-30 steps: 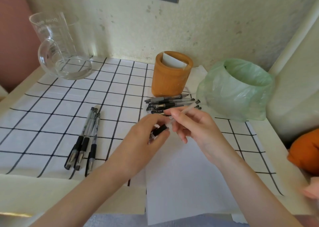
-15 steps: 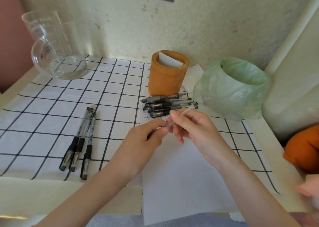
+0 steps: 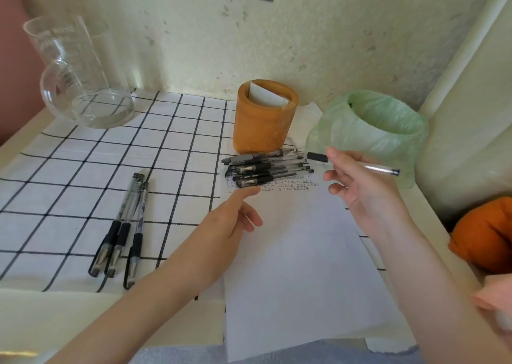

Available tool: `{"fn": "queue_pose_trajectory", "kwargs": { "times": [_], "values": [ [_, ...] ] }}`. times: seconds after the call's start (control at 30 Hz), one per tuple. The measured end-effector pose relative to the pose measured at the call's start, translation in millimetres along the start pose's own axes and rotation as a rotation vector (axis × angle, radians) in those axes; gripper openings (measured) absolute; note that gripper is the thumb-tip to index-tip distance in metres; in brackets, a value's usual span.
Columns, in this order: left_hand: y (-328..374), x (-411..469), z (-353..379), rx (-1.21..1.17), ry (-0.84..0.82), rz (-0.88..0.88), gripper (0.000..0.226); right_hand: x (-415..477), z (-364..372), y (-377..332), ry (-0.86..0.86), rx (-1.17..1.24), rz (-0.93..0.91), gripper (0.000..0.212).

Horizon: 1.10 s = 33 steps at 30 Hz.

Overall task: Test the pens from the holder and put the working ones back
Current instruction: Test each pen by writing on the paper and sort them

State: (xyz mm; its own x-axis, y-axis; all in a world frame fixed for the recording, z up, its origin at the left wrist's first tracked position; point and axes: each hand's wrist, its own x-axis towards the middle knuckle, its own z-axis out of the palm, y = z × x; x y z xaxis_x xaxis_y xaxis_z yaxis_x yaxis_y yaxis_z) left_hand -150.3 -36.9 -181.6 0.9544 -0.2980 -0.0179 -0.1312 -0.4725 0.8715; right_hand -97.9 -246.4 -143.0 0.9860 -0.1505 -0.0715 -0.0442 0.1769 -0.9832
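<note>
Right hand [image 3: 360,189] pinches slim clear plastic pen [image 3: 379,167]; left hand [image 3: 230,219] empty.

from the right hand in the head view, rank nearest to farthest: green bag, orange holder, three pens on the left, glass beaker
From the right hand:
1. green bag, just behind it
2. orange holder, back left
3. three pens, left on the checked cloth
4. glass beaker, far left corner

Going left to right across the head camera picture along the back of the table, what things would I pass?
Glass beaker → orange pen holder → green plastic bag → orange cloth at the right edge.
</note>
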Motion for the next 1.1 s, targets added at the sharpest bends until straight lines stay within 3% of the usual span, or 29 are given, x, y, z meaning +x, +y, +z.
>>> {"fn": "queue_pose_trajectory", "kwargs": {
  "times": [0.07,0.17,0.3,0.4,0.63,1.1],
  "values": [
    [-0.4,0.3,1.4,-0.012,-0.027,0.009,0.053,7.1,-2.9,5.6,0.037,0.014,0.027,0.021],
    [0.6,0.9,1.0,-0.002,-0.04,0.043,0.054,13.5,-1.8,15.3,0.066,-0.047,0.018,0.01],
    [1.9,1.4,-1.8,0.081,-0.01,0.063,0.052,20.1,-3.2,28.1,0.01,-0.165,0.057,0.024],
    [0.9,1.4,-2.9,0.122,0.001,0.057,0.05,24.8,-7.2,39.2,0.082,-0.284,-0.016,0.022],
    [-3.4,2.5,0.8,0.137,-0.035,0.018,0.05,34.8,-10.8,56.8,0.242,-0.378,-0.23,0.041],
    [-9.5,4.0,4.3,0.111,-0.059,-0.003,0.049,46.4,-19.1,72.7,0.283,-0.418,-0.288,0.03]
  ]
}}
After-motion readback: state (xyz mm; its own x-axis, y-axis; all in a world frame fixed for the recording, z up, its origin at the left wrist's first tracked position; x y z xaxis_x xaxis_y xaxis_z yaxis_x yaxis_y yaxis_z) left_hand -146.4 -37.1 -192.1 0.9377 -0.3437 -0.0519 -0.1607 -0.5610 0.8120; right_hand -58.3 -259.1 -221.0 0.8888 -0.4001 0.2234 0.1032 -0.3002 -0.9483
